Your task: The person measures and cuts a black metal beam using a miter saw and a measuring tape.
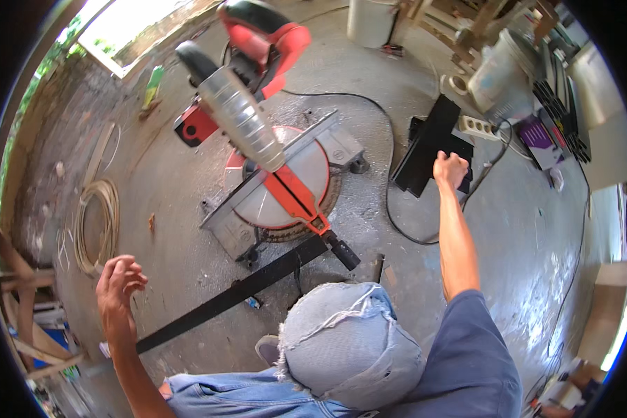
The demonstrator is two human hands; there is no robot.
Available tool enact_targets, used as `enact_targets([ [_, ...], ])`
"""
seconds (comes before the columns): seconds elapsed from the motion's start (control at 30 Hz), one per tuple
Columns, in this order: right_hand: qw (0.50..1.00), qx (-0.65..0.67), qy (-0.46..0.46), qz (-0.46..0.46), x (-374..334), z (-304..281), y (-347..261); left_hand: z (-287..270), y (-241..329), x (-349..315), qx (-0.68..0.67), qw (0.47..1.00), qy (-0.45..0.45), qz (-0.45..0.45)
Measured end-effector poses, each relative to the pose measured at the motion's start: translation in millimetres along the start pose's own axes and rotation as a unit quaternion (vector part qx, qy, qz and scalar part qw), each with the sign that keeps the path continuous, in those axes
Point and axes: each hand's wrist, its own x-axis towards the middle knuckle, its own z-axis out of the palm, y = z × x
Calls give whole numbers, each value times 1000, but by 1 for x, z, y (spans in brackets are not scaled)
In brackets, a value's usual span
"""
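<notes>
My right hand (451, 170) reaches out over a stack of flat black pieces (425, 150) on the floor. Its fingers are curled closed, and whatever they may hold is hidden from above. My left hand (120, 279) hovers at the left with loosely bent fingers apart and nothing in them. A red and grey miter saw (280, 182) stands on the floor ahead of my knee, its head raised and its clear blade guard (240, 115) down over the blade area. Between the saw and me a long black strip (230, 294) lies slantwise on the floor.
A black cable (390, 202) loops across the floor right of the saw. Beside the black pieces are a white power strip (479, 127), a purple box (538, 141) and a white bucket (503, 73). A coiled hose or cable (83, 230) lies at the left.
</notes>
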Motion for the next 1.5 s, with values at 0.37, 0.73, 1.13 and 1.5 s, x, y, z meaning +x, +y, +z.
enact_targets([
  [0.37, 608, 352, -319, -636, -280, -86, 4, -39, -131, 34, 587, 750, -301, 48],
  [0.73, 616, 232, -210, -723, -349, -95, -121, -138, -303, -36, 647, 732, -213, -29],
  [1.13, 612, 176, -182, -749, -307, -95, -160, -116, -238, -35, 551, 824, -124, 39],
  [1.5, 792, 119, -6, -598, -168, -58, -156, 31, -147, 49, 524, 789, -208, 243],
])
